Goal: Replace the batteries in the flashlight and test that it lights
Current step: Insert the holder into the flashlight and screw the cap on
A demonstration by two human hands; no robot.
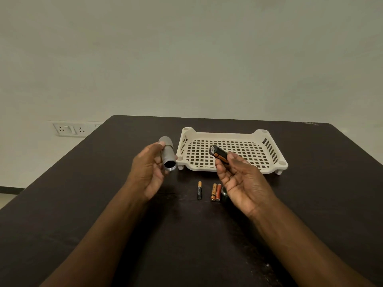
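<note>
gripping the flashlight body (168,155), left hand (147,172); right hand (241,179) fingers pinch the battery holder (219,153).

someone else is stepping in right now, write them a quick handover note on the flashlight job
Left hand: holds the grey flashlight body, open end toward the camera, tail cap off.
Right hand: grips the battery holder, loaded with cells, by its lower end.
On the table: one black AAA battery, two orange AAA batteries, a dark cap-like part beside them. White basket empty.
Done: flashlight opened, holder out.
Left: slide holder in, fit cap, switch on.
</note>
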